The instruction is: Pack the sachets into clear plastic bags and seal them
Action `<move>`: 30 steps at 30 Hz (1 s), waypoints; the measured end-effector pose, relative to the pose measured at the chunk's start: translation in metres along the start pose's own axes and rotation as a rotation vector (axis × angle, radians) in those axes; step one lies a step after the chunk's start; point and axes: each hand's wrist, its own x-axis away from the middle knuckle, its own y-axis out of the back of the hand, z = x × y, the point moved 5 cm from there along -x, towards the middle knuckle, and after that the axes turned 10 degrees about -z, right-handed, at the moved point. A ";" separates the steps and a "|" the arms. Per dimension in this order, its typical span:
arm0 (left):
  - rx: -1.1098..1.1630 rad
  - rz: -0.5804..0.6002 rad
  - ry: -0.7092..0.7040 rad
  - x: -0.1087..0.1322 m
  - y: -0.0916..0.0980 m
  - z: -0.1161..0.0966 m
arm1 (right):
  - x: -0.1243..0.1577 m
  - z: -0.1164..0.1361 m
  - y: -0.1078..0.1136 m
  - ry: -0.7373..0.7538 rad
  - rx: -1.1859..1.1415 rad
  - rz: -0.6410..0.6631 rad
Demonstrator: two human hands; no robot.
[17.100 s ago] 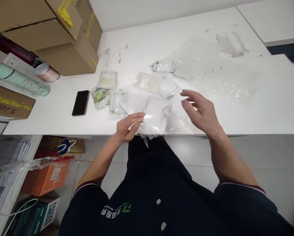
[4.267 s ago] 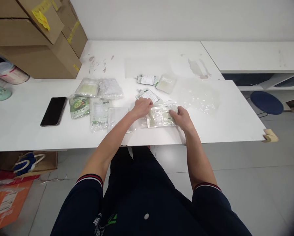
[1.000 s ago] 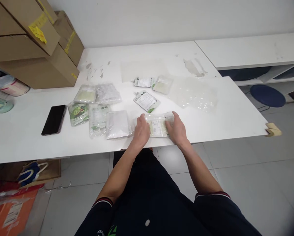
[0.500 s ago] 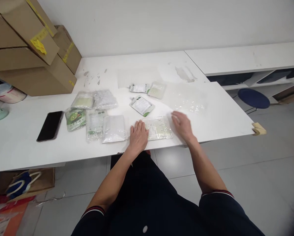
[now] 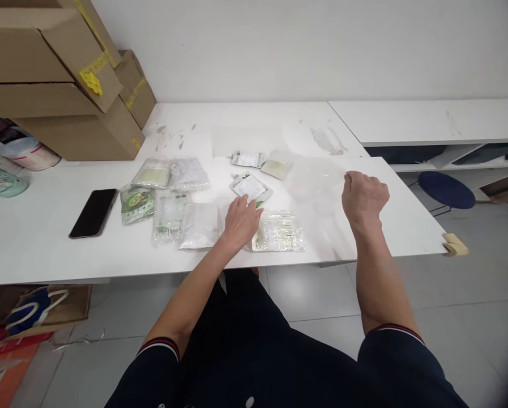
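My right hand is closed in a fist above the right part of the table, with a clear plastic bag in its grip; the bag is smeared by motion and its outline is hard to make out. My left hand has its fingers apart, beside the left edge of a clear-wrapped packet with printed text. Its fingertips come close to a grey-green spouted pouch with a white label. Behind that lie a second spouted pouch and a pale green packet.
Several wrapped packets lie to the left, among them a white one and a green one with fruit pictures. A black phone lies farther left, near cardboard boxes. A blue stool stands to the right, beyond the table.
My right hand has moved right and up from the wrapped packet, closing on the clear bag. My left hand has lifted off the packet's left end, with its fingers now less flat.
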 end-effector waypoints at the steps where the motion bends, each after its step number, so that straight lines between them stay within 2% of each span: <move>1: -0.025 0.013 0.012 -0.012 -0.001 0.000 | -0.002 0.010 0.009 -0.002 -0.050 -0.047; 3: -0.094 0.064 0.043 -0.035 -0.008 0.000 | -0.004 0.030 0.021 0.015 -0.137 -0.098; 7: -0.192 0.188 0.096 -0.066 -0.030 0.004 | -0.004 0.060 0.027 0.046 -0.152 -0.117; 10: -0.285 0.213 0.010 -0.073 -0.040 0.007 | -0.003 0.075 0.032 0.098 -0.121 -0.135; 13: -0.338 0.242 -0.089 -0.072 -0.040 0.016 | 0.001 0.095 0.043 0.210 -0.092 -0.122; 16: -0.366 0.265 -0.114 -0.070 -0.033 0.033 | 0.011 0.125 0.050 0.324 -0.055 -0.047; 20: -0.406 0.222 -0.117 -0.065 -0.020 0.051 | 0.032 0.169 0.048 0.410 0.018 0.189; 23: -0.428 0.161 -0.099 -0.063 -0.008 0.058 | 0.048 0.196 0.045 0.431 0.056 0.366; 25: -0.409 0.057 -0.051 -0.066 0.005 0.064 | 0.058 0.209 0.044 0.434 0.054 0.434; 27: -0.338 -0.128 0.035 -0.072 0.026 0.076 | 0.066 0.216 0.043 0.420 0.042 0.478; 30: -0.125 -0.485 0.133 -0.074 0.063 0.097 | 0.080 0.223 0.035 0.435 -0.023 0.578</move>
